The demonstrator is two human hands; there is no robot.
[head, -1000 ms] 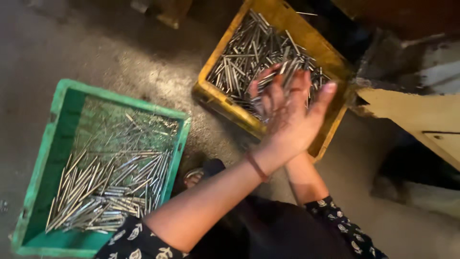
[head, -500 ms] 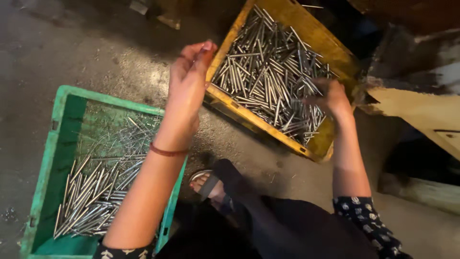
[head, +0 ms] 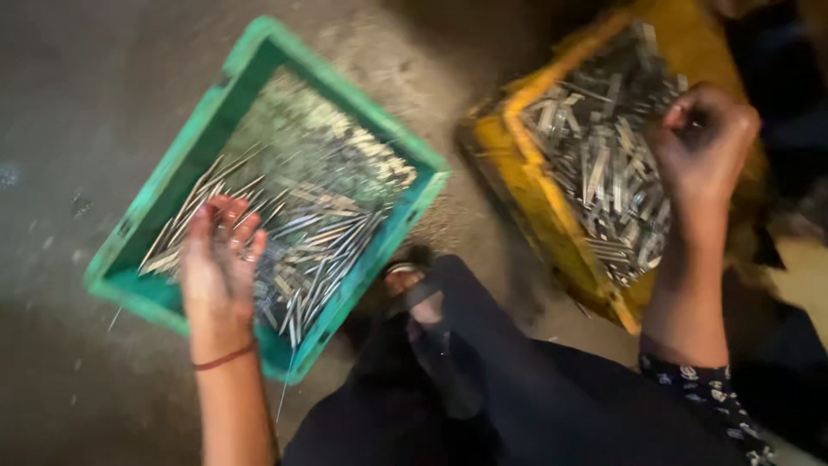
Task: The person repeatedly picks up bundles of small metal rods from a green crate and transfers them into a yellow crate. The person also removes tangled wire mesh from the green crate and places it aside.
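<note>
From the head view, my left hand [head: 220,263] hovers over the green crate [head: 172,177], fingers spread and loose, palm up, holding nothing that I can make out. Thin metal pins [head: 293,250] lie heaped in that crate, right under and beside my fingers. To the right of the green crate sits a yellow crate [head: 526,198] full of more pins. My right hand [head: 703,142] is curled over it; blur hides what it grips.
</note>
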